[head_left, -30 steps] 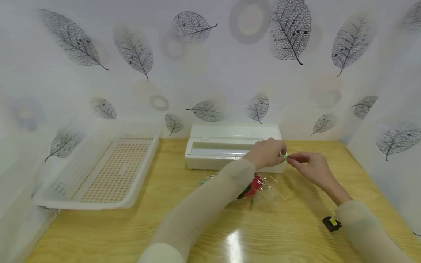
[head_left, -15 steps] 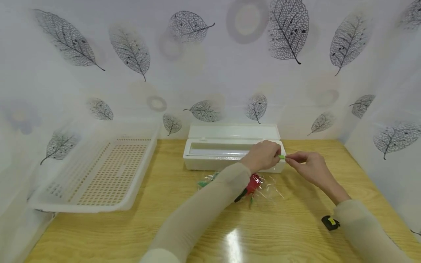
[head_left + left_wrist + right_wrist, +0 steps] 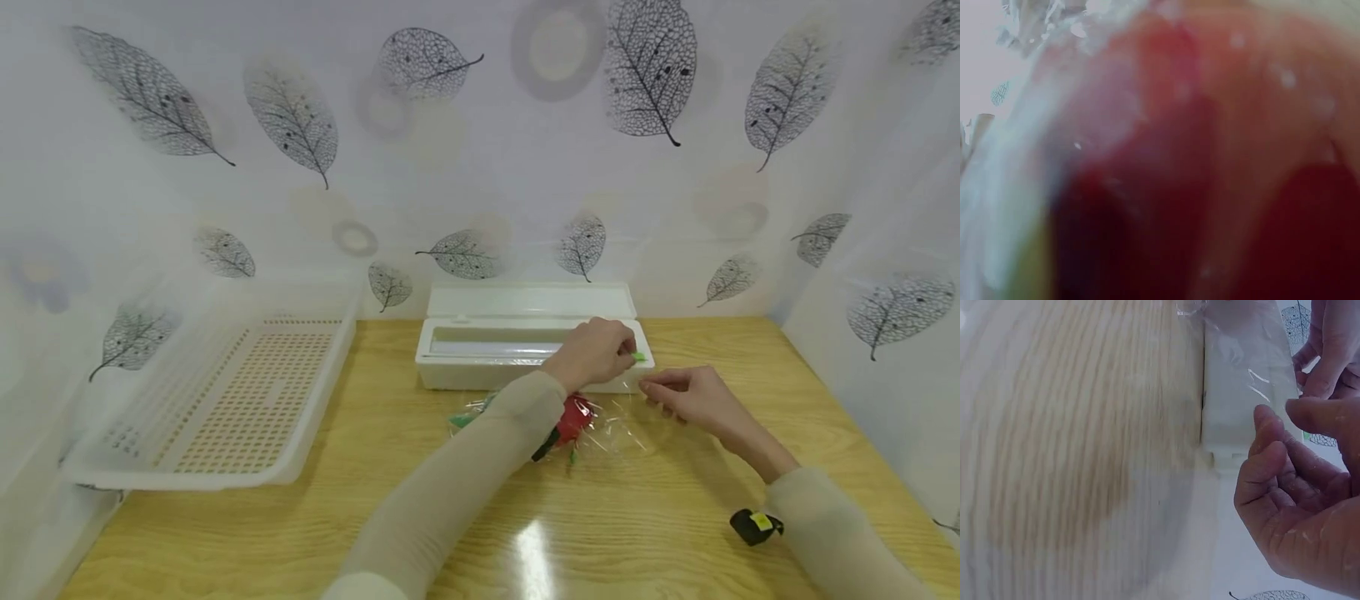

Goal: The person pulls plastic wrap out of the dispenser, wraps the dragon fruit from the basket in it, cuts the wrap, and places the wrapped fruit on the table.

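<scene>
A white cling film dispenser (image 3: 480, 372) stands at the back of the table with its lid raised; a film roll (image 3: 495, 350) lies inside. My left hand (image 3: 592, 354) reaches across to its right end, fingers curled at a small green slider (image 3: 638, 357) on the front edge. Just right of the front corner, my right hand (image 3: 697, 400) hovers with loosely bent fingers; the right wrist view shows a gap between thumb and fingertips. Clear film hangs over the dispenser's front. Below my left forearm lies a red item (image 3: 576, 418) in clear film, partly hidden and blurred in the left wrist view.
A white perforated basket (image 3: 288, 467) stands on the left of the wooden table (image 3: 637, 533). A small black block with a yellow label (image 3: 756, 527) is beside my right sleeve. Leaf-patterned sheeting (image 3: 480, 167) hangs behind and at both sides.
My right hand has come away from the green slider and moved down and slightly toward me. The left hand stays at the slider, which sits near the right end. The view has shifted slightly.
</scene>
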{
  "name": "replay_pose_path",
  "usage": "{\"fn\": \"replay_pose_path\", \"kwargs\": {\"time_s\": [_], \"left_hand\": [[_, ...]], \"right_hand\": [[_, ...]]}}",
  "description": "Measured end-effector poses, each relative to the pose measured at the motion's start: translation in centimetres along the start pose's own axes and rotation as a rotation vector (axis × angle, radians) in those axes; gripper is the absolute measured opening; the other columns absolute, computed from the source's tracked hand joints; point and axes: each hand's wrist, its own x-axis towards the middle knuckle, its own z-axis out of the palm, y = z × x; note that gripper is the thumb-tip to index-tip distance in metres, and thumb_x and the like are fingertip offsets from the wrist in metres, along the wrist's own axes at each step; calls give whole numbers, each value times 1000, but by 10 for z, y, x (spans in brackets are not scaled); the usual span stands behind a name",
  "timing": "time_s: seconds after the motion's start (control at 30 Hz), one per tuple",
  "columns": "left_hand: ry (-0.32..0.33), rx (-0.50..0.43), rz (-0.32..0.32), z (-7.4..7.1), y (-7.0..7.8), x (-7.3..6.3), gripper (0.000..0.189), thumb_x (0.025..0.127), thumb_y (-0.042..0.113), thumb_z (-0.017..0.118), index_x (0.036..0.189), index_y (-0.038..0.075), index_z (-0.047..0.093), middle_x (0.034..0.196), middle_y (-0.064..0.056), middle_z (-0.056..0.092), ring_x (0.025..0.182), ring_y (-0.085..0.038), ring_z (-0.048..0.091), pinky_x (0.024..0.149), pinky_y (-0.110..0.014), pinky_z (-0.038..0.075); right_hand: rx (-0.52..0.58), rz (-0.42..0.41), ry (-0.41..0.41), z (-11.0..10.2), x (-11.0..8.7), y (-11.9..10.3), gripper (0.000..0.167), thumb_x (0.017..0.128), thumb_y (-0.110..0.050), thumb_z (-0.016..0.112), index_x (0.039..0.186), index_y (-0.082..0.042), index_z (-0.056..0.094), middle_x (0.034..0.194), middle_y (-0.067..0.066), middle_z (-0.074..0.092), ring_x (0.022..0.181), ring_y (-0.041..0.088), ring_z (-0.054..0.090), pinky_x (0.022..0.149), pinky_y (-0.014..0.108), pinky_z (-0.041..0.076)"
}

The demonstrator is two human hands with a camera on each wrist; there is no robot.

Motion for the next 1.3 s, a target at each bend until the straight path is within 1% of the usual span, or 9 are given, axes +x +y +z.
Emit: {"fn": "replay_pose_path", "kwargs": {"time_s": [0.07,0.13,0.27,0.4,0.7,0.83,1.0,1.1,1.3], "left_hand": [[0,-11,-8,0,0,0,18,99,24,65,111,16,76,106,6,77,93,-8,70,83,-18,53],[0,-8,-9,0,0,0,18,99,24,65,111,16,76,106,6,77,94,-9,70,83,-19,53],[1,-2,-17,0,0,1,19,99,25,65,112,17,76,108,7,77,97,-9,70,86,-19,53],[-6,-3,-24,-1,0,0,19,99,25,65,113,17,77,108,7,77,99,-8,71,88,-19,53],[-7,-22,-17,-2,-1,-1,21,99,24,64,115,16,76,111,5,77,101,-10,71,88,-18,53],[-5,-50,-17,-2,-1,-1,21,99,23,65,114,15,76,110,4,77,98,-10,71,86,-17,53],[-3,-49,-20,-2,0,-1,20,99,23,65,113,15,77,108,5,77,97,-9,70,85,-17,52],[-12,-44,-20,-2,1,-1,20,99,24,65,114,16,76,108,5,77,98,-9,70,86,-18,52],[-11,-52,-27,-3,0,-2,21,99,24,65,114,16,76,110,4,77,100,-10,71,88,-17,52]], "right_hand": [[83,32,-31,2,1,-1,53,102,-38,62,133,5,63,98,8,77,78,10,62,63,28,55],[134,48,-23,4,3,-1,53,102,-37,63,133,5,64,94,3,77,76,9,61,62,27,54],[201,84,-9,9,6,-1,50,99,-36,67,131,3,66,84,-7,74,73,6,60,62,25,53],[265,124,1,14,10,2,49,99,-36,68,129,2,68,79,-11,70,70,4,58,60,24,51],[265,120,40,16,10,4,45,100,-32,65,120,8,68,75,-9,67,67,3,57,58,23,50],[327,132,-29,15,10,5,42,101,-37,64,117,1,70,76,-9,63,67,3,56,58,23,48],[501,177,-121,13,12,8,23,102,-35,63,111,-17,75,75,-11,58,65,1,50,56,19,43],[524,188,-109,12,11,9,18,102,-34,63,102,-20,75,72,-11,56,63,0,48,55,18,42],[479,149,-56,13,9,9,20,102,-30,62,88,-18,70,67,-12,52,61,1,47,55,18,43]]}}
